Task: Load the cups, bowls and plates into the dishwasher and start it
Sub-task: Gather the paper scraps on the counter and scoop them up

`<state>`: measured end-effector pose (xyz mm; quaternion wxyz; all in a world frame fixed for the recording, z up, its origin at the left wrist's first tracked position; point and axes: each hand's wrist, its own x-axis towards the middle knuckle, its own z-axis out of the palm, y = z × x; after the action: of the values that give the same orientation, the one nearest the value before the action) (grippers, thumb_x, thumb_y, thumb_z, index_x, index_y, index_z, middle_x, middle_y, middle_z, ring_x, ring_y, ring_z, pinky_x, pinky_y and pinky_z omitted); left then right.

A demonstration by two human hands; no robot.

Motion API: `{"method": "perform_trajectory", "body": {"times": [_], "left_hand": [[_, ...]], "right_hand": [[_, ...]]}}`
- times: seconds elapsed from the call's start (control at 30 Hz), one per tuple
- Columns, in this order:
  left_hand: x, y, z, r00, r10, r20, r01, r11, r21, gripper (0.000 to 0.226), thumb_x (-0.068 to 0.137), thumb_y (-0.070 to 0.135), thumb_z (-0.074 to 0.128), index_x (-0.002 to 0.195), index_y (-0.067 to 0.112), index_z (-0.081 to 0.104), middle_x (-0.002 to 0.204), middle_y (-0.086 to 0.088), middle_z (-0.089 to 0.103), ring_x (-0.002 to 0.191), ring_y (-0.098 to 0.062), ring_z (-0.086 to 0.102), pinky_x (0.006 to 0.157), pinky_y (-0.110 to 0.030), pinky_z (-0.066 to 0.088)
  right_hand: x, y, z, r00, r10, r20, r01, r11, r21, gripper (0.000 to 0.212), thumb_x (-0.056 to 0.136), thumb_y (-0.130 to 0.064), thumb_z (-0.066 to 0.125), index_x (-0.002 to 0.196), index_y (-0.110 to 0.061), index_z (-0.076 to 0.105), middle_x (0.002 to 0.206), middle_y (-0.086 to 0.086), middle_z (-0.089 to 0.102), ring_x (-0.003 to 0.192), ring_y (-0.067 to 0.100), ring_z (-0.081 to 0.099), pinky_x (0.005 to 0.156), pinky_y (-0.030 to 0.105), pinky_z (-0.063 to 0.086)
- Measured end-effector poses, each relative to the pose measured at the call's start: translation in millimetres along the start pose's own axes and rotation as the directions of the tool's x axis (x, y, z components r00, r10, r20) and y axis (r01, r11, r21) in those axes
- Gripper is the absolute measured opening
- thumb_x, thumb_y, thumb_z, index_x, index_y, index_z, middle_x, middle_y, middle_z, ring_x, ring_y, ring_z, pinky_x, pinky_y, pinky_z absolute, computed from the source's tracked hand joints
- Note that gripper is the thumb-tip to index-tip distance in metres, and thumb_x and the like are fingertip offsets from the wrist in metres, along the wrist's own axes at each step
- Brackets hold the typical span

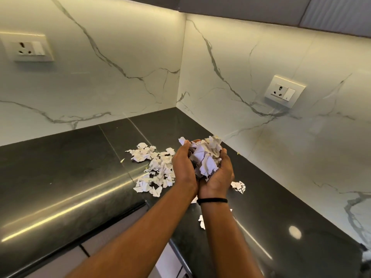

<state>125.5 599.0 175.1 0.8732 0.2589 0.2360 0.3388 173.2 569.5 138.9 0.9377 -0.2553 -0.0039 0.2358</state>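
We're cupping both hands together, left hand (183,167) and right hand (217,175) curling round a heap of torn paper scraps (204,157) so nothing's spilling. More scraps (156,169) are lying at 9 o'clock on the worktop (66,177). No dishes or dishwasher showing.

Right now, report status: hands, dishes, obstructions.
Left hand and right hand cup a wad of paper scraps. No dishes or dishwasher in view. More scraps litter the countertop.

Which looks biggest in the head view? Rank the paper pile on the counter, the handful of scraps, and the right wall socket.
1. paper pile
2. handful of scraps
3. right wall socket, though farther away, so unsure.
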Motion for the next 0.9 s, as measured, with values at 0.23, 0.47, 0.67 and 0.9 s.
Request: {"method": "perform_trajectory", "body": {"times": [0.23,0.47,0.67,0.9], "left_hand": [[-46,58,-46,0.995,0.099,-0.019,-0.099,0.994,-0.050,0.063,0.079,0.046,0.067,0.124,0.002,0.067,0.120,-0.021,0.070,0.114,-0.038,0.067,0.108,-0.054,0.047],[-76,109,-112,0.975,0.217,-0.052,-0.222,0.965,-0.138,0.075,0.066,0.050,0.081,0.123,0.002,0.068,0.129,-0.025,0.064,0.122,-0.042,0.061,0.113,-0.057,0.040],[-117,141,-167,0.924,0.353,-0.147,-0.374,0.914,-0.158,0.066,0.077,0.047,0.070,0.123,-0.001,0.065,0.128,-0.028,0.064,0.120,-0.046,0.061,0.109,-0.061,0.042],[-180,169,-234,0.798,0.472,-0.374,-0.531,0.845,-0.067,0.062,0.078,0.047,0.068,0.118,-0.001,0.067,0.126,-0.028,0.065,0.120,-0.047,0.061,0.108,-0.062,0.043]], "right_hand": [[-87,30,50,1.000,-0.027,0.011,0.029,0.972,-0.234,0.048,0.088,-0.032,0.065,0.127,-0.003,0.065,0.126,0.020,0.067,0.115,0.037,0.066,0.105,0.056,0.048],[-149,86,74,0.975,0.126,0.181,-0.087,0.975,-0.207,0.054,0.087,-0.034,0.066,0.130,0.000,0.062,0.130,0.025,0.063,0.121,0.042,0.061,0.106,0.054,0.047],[-195,137,81,0.914,0.297,0.277,-0.241,0.945,-0.220,0.066,0.075,-0.038,0.078,0.128,-0.002,0.064,0.132,0.025,0.061,0.123,0.042,0.059,0.110,0.061,0.041],[-259,198,70,0.787,0.521,0.331,-0.428,0.847,-0.316,0.062,0.081,-0.039,0.070,0.129,0.000,0.062,0.132,0.030,0.059,0.123,0.047,0.057,0.109,0.062,0.040]]}}
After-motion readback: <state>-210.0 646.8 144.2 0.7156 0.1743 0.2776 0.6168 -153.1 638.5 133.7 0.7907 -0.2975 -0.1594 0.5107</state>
